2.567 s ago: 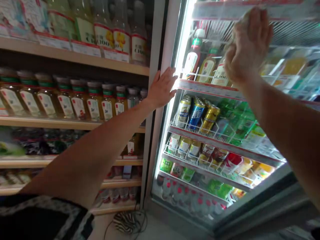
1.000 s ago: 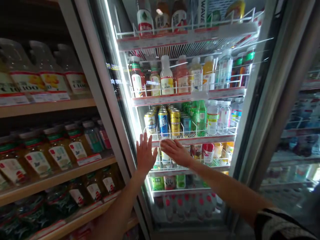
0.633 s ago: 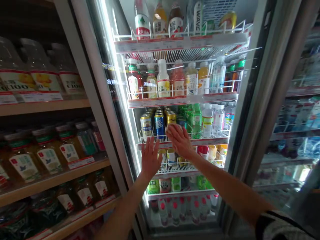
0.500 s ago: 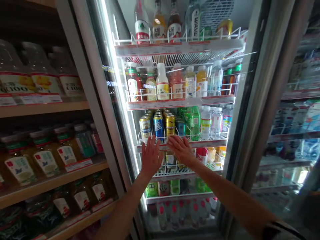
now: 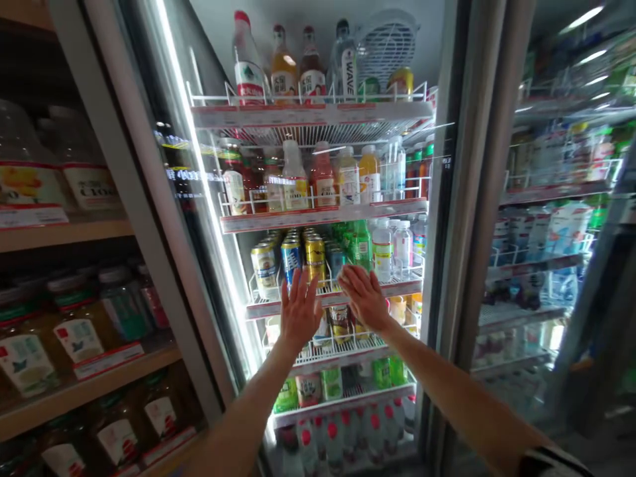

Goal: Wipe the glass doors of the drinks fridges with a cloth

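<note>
My left hand (image 5: 299,311) is raised in front of the glass door of a drinks fridge, fingers stretched and apart, holding nothing. Beyond it stand a blue can (image 5: 291,255) and a gold can (image 5: 315,257). To its right, my right hand (image 5: 366,299) leans toward the glass, its fingers together and bent at the tips. A small pale, cloth-like thing (image 5: 346,272) shows at those fingertips, mostly hidden by them. Behind this hand is a green bottle (image 5: 358,242). Whether either palm touches the glass, I cannot tell.
Reflections of lettering lie on the glass at left. Inside, wire shelves hold juice bottles (image 5: 324,177), cans and water bottles. A wooden shelf (image 5: 89,371) with large bottles stands at the left. Past the metal door frame (image 5: 477,199), another stocked fridge stands at the right.
The view has turned to the right, so the fridge sits further left. Both hands have shifted right across the shelves behind the glass, the right hand now in front of the green bottle.
</note>
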{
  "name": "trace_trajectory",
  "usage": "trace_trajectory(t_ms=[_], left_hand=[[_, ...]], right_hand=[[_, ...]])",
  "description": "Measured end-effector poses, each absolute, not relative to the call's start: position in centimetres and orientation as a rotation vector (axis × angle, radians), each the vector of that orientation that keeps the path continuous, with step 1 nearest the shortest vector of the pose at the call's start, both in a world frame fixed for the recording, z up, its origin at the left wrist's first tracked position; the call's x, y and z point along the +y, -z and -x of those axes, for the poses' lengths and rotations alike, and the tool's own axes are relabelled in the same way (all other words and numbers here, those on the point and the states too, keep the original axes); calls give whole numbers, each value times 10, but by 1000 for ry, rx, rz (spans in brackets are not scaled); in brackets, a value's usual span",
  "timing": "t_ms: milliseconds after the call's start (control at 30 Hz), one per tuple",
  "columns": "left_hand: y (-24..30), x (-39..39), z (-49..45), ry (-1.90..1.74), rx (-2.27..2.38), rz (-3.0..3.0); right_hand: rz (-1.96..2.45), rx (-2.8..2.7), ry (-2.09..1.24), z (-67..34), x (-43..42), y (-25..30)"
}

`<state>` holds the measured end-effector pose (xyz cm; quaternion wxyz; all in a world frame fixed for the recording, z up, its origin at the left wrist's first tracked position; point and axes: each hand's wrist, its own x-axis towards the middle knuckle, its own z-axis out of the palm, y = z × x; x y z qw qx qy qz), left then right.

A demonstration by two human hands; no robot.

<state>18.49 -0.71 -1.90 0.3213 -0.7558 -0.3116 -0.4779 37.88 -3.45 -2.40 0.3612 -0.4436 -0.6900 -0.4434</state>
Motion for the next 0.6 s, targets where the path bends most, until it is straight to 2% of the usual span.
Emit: trace_trajectory(t_ms=[133, 367, 500, 567, 600], left_hand=[[14, -9, -199, 1275, -770, 1987], [20, -5, -205, 1260, -792, 2015], [11, -26, -219, 1455, -919, 2168], [3, -59, -228, 1603, -925, 2430], [1, -81, -229, 1622, -788, 2698]], right_hand=[[1188, -1533, 1125, -390, -30, -8], [1122, -1718, 1203, -408, -41, 46], [1186, -1511, 1159, -423, -37, 7], [1174, -1412, 1153, -427, -33, -13], [1161, -1398, 1155, -428, -32, -17]])
